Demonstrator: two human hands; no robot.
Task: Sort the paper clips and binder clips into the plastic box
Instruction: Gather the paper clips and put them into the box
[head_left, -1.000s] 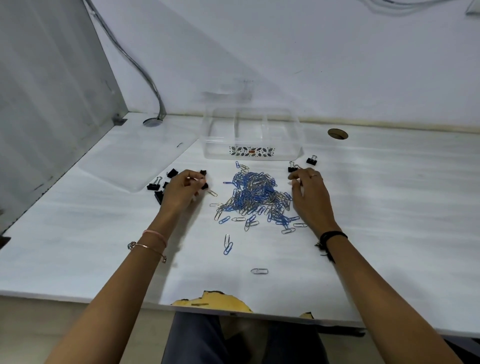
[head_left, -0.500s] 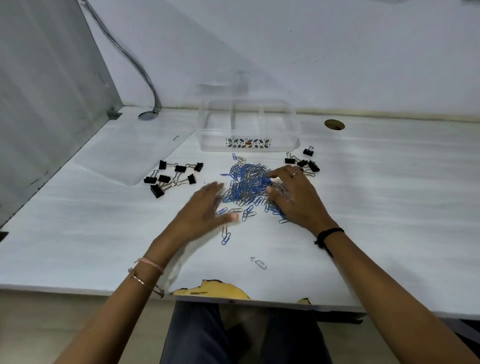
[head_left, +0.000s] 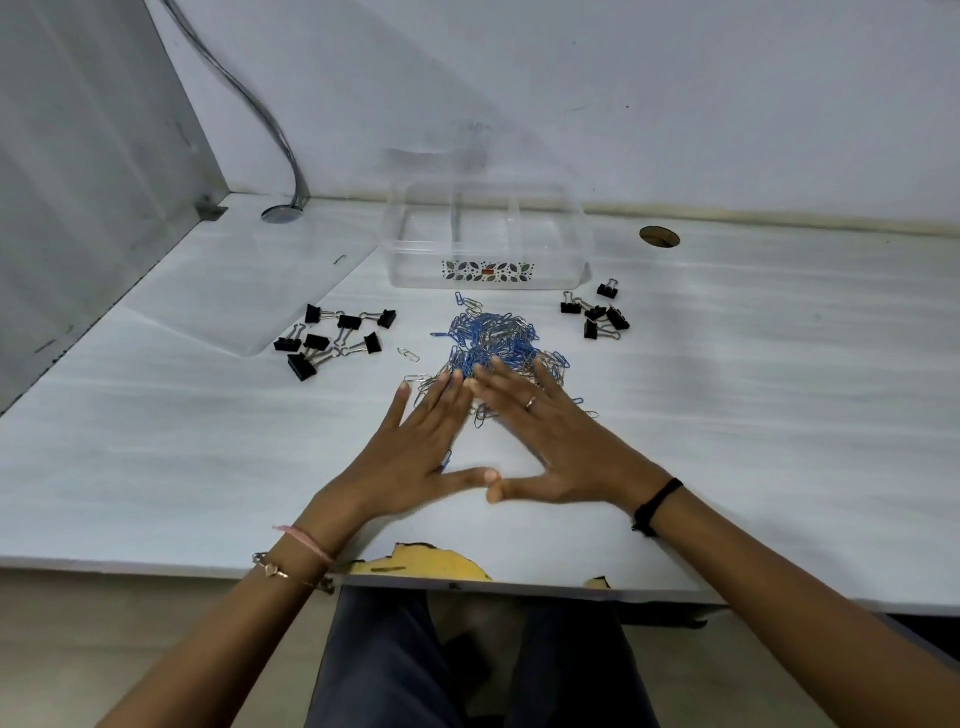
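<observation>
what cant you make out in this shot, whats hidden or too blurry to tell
Head view only:
- Paper clips at the near edge of the pile: hidden under the left hand and right hand.
- Clip count and which are tangled: too small and dense.
- Box: clear walls, so its dividers are faint and the compartment count is unsure.
- Box label: too small to read.
- Fingertips: motion-blurred, contact with clips unclear.
</observation>
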